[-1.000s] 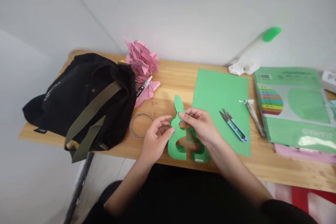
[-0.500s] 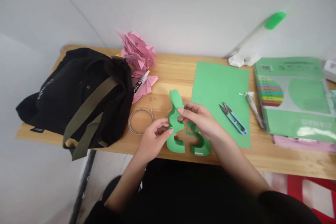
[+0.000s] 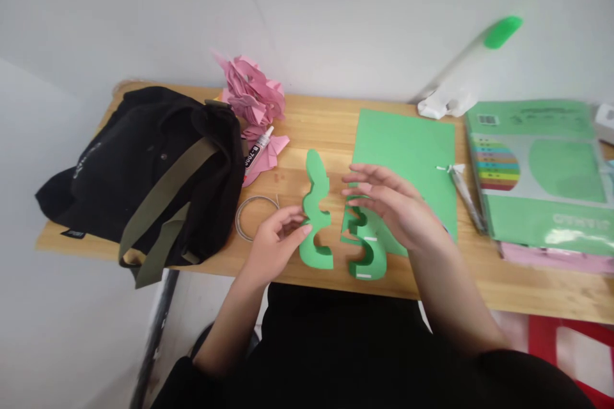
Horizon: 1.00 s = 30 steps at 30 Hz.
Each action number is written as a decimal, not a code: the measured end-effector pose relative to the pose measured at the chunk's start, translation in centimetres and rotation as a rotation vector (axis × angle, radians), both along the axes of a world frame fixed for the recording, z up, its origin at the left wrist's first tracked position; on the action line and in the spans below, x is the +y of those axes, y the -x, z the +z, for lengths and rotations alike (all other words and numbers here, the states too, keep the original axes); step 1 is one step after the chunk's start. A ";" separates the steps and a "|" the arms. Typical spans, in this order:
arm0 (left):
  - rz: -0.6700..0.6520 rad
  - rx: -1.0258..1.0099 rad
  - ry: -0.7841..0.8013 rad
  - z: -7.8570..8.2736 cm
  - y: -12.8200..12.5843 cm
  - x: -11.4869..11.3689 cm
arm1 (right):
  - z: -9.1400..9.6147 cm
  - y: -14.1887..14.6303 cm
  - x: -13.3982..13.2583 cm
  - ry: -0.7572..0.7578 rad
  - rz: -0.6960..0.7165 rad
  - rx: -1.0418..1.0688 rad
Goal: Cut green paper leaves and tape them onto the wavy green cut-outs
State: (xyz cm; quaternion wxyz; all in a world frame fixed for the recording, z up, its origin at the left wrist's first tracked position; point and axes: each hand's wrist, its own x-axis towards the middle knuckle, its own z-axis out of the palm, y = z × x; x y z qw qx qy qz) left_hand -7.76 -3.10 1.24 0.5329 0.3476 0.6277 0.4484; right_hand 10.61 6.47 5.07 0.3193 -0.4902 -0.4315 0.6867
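Observation:
My left hand point(image 3: 278, 246) pinches the left edge of a wavy green paper cutout point(image 3: 315, 204), with the thumb on its face and the other fingers behind. To the right, my right hand point(image 3: 398, 204) is held with its fingers apart and nothing in them. Below its fingers lies a second curved green cutout point(image 3: 377, 262) with small white strips on it. This cutout overlaps the lower left of a green paper sheet point(image 3: 403, 140). My right hand and forearm hide the blue thread snips, except perhaps a sliver of the handle.
A black bag point(image 3: 158, 166) with an olive strap covers the left of the wooden table point(image 3: 316, 121). Nearby are a tape ring point(image 3: 240, 217), a glue tube point(image 3: 259, 150) and crumpled pink paper point(image 3: 252, 92). At right lie a pen-like tool point(image 3: 467, 201) and a green paper pack point(image 3: 542, 172).
My right hand has let go of the left cutout and moved right, over the green sheet and the snips. The left cutout has shifted slightly left and stays in my left hand.

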 end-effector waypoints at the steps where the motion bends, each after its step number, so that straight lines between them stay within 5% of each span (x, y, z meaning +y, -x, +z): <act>1: 0.007 0.016 0.004 -0.2 -0.2 0.3 | 0.0 -0.1 -0.1 -0.047 -0.017 -0.028; 10: -0.035 0.172 -0.015 -1.8 -1.5 2.4 | -0.9 -1.9 -1.0 -0.156 -0.129 -0.094; 20: -0.109 0.746 -0.145 -0.9 -1.8 1.5 | -2.2 -2.5 -1.6 -0.244 -0.076 -0.155; 24: -0.155 0.930 -0.173 0.1 -1.2 0.8 | 1.9 -2.2 -1.5 -0.558 0.147 -0.259; 26: -0.233 0.933 -0.223 0.3 -0.8 0.3 | 5.2 -1.9 -2.6 -0.876 0.442 -0.302; 28: -0.335 0.940 -0.307 0.2 -0.4 -0.2 | 7.6 -1.8 -5.3 -1.132 0.669 -0.336; 30: -0.417 0.974 -0.393 -0.2 -0.3 -0.7 | 7.9 -2.2 -10.3 -1.234 0.729 -0.405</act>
